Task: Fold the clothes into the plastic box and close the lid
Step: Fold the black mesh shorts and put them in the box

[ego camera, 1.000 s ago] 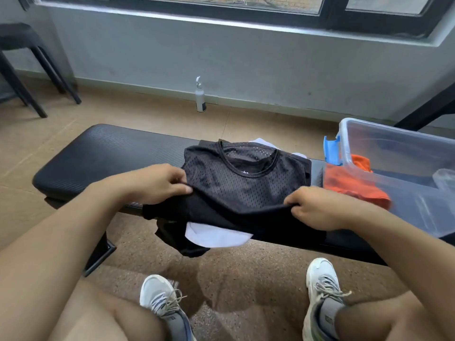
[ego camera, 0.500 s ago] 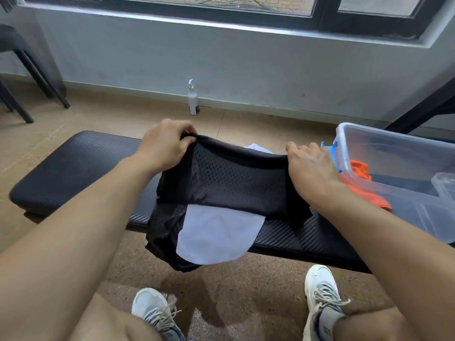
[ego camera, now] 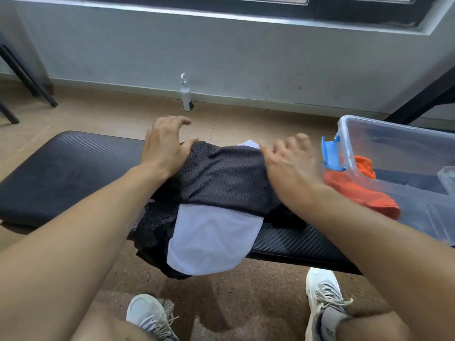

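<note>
Mesh fabric is filling the middle of the view: a black mesh shirt (ego camera: 221, 178) is lying folded over on the black padded bench (ego camera: 61, 173), which is serving here as the landmark for everything else. The left hand (ego camera: 163, 146) is resting on the shirt's left end, above the bench's far edge, with its fingers spread and relaxed and its thumb lying against the fabric, gripping nothing. The right hand (ego camera: 288, 163) is pressing its palm down on the shirt's right end, fingers fanned wide and lifting slightly off the cloth, also holding nothing. A white panel (ego camera: 211, 239) of cloth is hanging from under the black fold, draping over the bench's near edge toward the floor, and a small white corner is peeking out at the bench's far side between the two hands. More black mesh is sagging off the near edge just left of the white panel.

At the bench's right end a clear plastic box (ego camera: 394, 134) is sitting open, with a blue latch (ego camera: 332, 153) on its near-left corner. An orange garment (ego camera: 357, 188) is lying inside it, showing through the clear wall, just beside the right wrist. Beyond the bench, a white bottle (ego camera: 186, 94) is standing upright on the floor against the grey wall. Below the bench's near edge, two pale sneakers (ego camera: 322, 299) are planted on the speckled floor
</note>
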`<state>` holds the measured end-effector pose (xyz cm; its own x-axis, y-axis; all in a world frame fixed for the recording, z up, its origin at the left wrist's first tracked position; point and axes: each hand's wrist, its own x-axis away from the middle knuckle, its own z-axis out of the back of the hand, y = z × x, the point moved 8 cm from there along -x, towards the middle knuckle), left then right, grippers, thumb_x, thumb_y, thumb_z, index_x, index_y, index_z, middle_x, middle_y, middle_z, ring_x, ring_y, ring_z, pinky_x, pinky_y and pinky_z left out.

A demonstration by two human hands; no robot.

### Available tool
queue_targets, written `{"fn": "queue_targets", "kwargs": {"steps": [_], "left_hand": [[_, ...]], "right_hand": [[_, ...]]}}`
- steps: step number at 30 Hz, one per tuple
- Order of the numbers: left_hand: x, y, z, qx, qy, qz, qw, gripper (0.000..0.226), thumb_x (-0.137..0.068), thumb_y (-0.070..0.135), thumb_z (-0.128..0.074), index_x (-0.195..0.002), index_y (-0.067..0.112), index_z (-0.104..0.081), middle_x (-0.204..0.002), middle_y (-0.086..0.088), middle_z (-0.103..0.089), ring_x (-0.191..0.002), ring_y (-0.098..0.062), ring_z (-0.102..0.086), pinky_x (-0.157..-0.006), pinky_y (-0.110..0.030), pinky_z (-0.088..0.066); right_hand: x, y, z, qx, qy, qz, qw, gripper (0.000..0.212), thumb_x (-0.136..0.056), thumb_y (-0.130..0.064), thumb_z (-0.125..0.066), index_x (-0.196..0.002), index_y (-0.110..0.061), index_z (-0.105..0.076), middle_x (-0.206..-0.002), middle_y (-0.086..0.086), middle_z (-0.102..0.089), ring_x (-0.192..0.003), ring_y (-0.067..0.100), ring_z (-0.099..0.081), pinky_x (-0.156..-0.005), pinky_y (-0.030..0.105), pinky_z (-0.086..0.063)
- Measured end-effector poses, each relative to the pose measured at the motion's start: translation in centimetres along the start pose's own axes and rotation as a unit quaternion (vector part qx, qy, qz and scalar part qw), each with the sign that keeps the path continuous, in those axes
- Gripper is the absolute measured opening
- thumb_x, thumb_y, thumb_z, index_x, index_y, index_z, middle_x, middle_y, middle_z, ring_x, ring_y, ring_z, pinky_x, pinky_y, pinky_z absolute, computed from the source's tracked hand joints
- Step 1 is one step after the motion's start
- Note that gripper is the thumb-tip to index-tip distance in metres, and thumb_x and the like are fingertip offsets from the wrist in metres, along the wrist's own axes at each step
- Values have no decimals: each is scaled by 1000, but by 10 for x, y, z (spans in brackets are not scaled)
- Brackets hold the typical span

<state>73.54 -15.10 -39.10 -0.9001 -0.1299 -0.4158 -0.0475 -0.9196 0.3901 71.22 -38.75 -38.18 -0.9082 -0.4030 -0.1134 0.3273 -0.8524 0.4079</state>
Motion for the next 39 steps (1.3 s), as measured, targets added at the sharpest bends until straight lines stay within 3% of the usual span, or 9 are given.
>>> {"fn": "queue_targets", "kwargs": {"steps": [5, 8, 11, 16, 25, 27, 32, 35, 39], "left_hand": [[48, 29, -12, 44, -244, -153, 957, 53, -78, 46, -71, -128, 29, -65, -138, 5, -59, -137, -14, -41, -117, -45, -33], [80, 18, -31, -64, -362, -160, 916, 93, -75, 41, -62, -159, 36, -23, -165, 11, -14, -156, -15, 3, -127, -43, -5], [85, -1, -28, -123, -306, -149, 932, 99, -83, 19, -62, -162, 33, -4, -170, 2, -1, -157, -20, 6, -128, -40, -2], [86, -14, -11, -48, -223, -85, 970, 84, -84, -12, -43, -160, 19, -27, -167, -2, -26, -156, -17, -14, -123, -26, -5], [69, -23, 96, -67, 91, -92, 989, 50, -91, -4, -42, -138, 2, -59, -148, -15, -53, -148, -36, -35, -122, -54, -25], [73, -41, 96, -150, 29, -68, 986, 64, -79, -17, -50, -138, 7, -59, -150, -14, -53, -149, -35, -32, -125, -50, -19], [150, -75, 36, -180, -480, 30, 858, 93, -84, -11, -47, -161, 32, -16, -171, 7, -1, -157, -19, 8, -127, -44, -2], [151, -69, 45, -61, -456, 54, 886, 78, -88, 20, -73, -154, 39, -36, -162, 14, -31, -153, -15, -23, -124, -37, -21], [117, -74, 70, 41, -222, 128, 966, 52, -78, 71, -67, -118, 37, -68, -107, 18, -71, -102, -7, -66, -97, -37, -51]], "right_hand": [[43, -57, -20, -92, -87, 115, 985, 93, -87, -28, -57, -160, -11, -1, -163, 15, -18, -149, 36, -21, -120, 55, -19], [52, -56, -44, -116, -128, 94, 980, 90, -94, -27, -50, -159, -12, 11, -168, 13, 3, -154, 36, -6, -118, 60, -21], [49, -47, -58, -153, -121, 61, 979, 81, -98, -23, -43, -160, -13, 9, -169, 9, 0, -154, 31, -10, -118, 53, -29], [45, -31, -56, -175, -91, 46, 979, 67, -102, -10, -36, -161, -16, -5, -167, 6, -12, -151, 27, -19, -103, 39, -46], [45, -31, 12, -318, 50, 59, 945, 63, -96, -5, -41, -156, -22, -33, -146, -1, -51, -136, 20, -45, -102, 39, -44], [53, -58, 17, -297, 48, 120, 946, 61, -96, -6, -42, -154, -23, -36, -142, -2, -55, -132, 21, -49, -95, 39, -48], [66, -86, -6, -173, -29, 201, 964, 53, -102, -11, -36, -149, -32, -40, -140, -9, -56, -127, 17, -56, -87, 38, -54], [62, -67, 0, -150, -23, 186, 971, 49, -100, -14, -37, -138, -40, -54, -133, -12, -63, -119, 18, -62, -88, 38, -54], [67, -47, -20, -149, -166, 191, 956, 57, -96, -10, -41, -141, -44, -52, -141, -15, -56, -130, 15, -52, -104, 37, -46]]}}
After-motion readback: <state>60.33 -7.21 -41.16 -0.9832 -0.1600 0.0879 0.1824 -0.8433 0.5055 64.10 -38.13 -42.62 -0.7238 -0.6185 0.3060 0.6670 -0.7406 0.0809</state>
